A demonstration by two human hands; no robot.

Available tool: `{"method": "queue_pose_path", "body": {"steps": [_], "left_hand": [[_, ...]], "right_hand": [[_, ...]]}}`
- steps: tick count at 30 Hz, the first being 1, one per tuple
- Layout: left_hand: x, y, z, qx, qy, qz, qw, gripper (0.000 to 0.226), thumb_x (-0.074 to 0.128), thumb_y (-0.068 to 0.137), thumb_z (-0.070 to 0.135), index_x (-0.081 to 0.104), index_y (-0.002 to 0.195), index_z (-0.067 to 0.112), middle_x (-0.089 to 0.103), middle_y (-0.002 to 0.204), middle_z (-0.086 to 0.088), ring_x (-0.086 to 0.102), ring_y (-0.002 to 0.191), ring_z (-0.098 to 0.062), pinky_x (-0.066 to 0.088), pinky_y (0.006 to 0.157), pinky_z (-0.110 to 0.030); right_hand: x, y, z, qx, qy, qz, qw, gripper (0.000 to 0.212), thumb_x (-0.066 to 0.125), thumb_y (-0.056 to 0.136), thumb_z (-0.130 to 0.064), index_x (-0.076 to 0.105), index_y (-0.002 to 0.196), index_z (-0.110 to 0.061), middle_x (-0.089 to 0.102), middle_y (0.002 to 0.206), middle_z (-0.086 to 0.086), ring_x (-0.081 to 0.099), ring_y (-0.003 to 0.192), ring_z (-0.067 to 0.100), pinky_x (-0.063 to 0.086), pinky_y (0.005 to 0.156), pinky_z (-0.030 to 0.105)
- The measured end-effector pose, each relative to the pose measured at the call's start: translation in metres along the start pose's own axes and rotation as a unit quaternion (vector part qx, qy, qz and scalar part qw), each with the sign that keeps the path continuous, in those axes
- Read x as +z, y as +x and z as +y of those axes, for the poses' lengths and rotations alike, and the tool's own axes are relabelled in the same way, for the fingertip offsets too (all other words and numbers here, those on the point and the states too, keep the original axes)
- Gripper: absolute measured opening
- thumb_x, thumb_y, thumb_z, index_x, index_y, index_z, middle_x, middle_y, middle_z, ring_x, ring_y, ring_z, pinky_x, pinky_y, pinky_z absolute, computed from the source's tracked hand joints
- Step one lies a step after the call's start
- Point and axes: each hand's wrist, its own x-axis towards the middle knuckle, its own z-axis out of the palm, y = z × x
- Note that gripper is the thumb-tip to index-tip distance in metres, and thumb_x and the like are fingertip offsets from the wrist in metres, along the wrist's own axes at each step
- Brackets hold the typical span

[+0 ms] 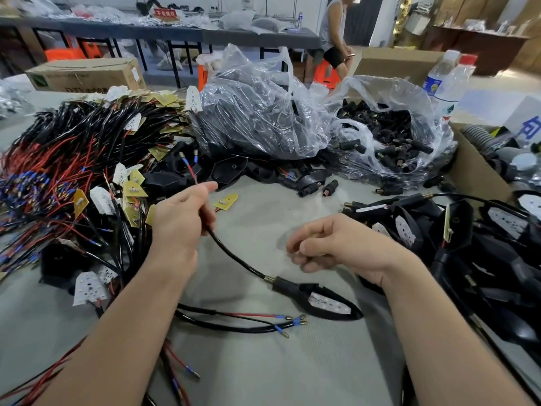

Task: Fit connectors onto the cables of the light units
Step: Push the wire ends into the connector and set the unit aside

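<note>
- At the middle of the grey table [263, 218], I see my left hand [178, 221] with its fingers pinched narrow around a black cable [234, 256], thumb pointing up and away.
- Above that grip the cable's thin red and black wires [189, 167] stand up, each ending in a blue-sleeved metal terminal.
- From the hand the cable curves down and right to a black light unit [319, 300] lying flat on the table, its white LED board facing up.
- My right hand [336, 244] hovers just above that unit, fingers curled loosely inward; I cannot tell whether they hold anything.
- Near my forearms lies a second black cable [234, 325] with loose blue-tipped wires.
- The clear plastic bag [409, 112] at far right lies open, holding small black connectors [389, 133]; a few more of them sit on the table just in front of it.
- The second clear bag [257, 106], beside it, is bunched shut over dark black parts I cannot make out.
- A cardboard box [474, 171] at the right edge holds grey hose and other items.
- To the left sprawls a heap of wired LED boards [87, 159]; to the right, a pile of finished black units [468, 230].
</note>
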Motion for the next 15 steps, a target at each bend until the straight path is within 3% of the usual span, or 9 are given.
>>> {"method": "queue_pose_path", "body": {"steps": [4,6,8,12,15], "left_hand": [[0.002,-0.007,-0.005,0.068,0.08,-0.031,0.994,0.023,0.062,0.098,0.013,0.079,0.09,0.026,0.067,0.058,0.001,0.054,0.049,-0.007,0.044,0.049,-0.013],[0.004,-0.008,-0.008,0.086,0.095,-0.042,0.991,0.022,0.067,0.095,0.01,0.08,0.089,0.027,0.072,0.065,0.002,0.056,0.056,-0.007,0.048,0.054,-0.015],[0.005,-0.008,-0.01,0.089,0.1,-0.044,0.99,0.022,0.072,0.091,0.008,0.08,0.09,0.028,0.075,0.071,0.003,0.059,0.059,-0.006,0.052,0.058,-0.015],[0.004,-0.009,-0.011,0.072,0.084,-0.073,0.991,0.03,0.072,0.089,0.004,0.077,0.096,0.032,0.077,0.075,0.0,0.064,0.057,-0.008,0.052,0.056,-0.015],[0.004,-0.008,-0.011,0.069,0.097,-0.07,0.99,0.029,0.069,0.092,0.004,0.076,0.098,0.031,0.077,0.077,-0.001,0.067,0.058,-0.01,0.053,0.057,-0.016]], "right_hand": [[0.009,0.008,-0.003,-0.051,-0.03,0.162,0.985,0.027,0.063,0.088,0.006,0.08,0.08,-0.014,0.076,0.077,0.009,0.065,0.067,0.018,0.056,0.065,0.031],[0.005,0.012,-0.005,-0.081,-0.097,0.289,0.949,0.027,0.065,0.087,0.001,0.079,0.081,-0.021,0.078,0.079,0.002,0.067,0.068,0.019,0.057,0.071,0.037],[-0.003,0.016,-0.009,-0.094,-0.17,0.373,0.907,0.027,0.064,0.089,-0.005,0.077,0.09,-0.029,0.078,0.089,-0.01,0.071,0.079,0.014,0.057,0.08,0.034],[-0.018,0.02,-0.02,-0.061,-0.323,0.378,0.865,0.037,0.059,0.094,-0.01,0.069,0.122,-0.031,0.07,0.122,-0.007,0.059,0.093,0.011,0.038,0.079,0.02],[-0.015,0.012,-0.029,-0.029,-0.332,0.29,0.897,0.033,0.061,0.094,-0.012,0.07,0.12,-0.03,0.071,0.118,-0.004,0.069,0.1,0.021,0.053,0.084,0.029]]}}
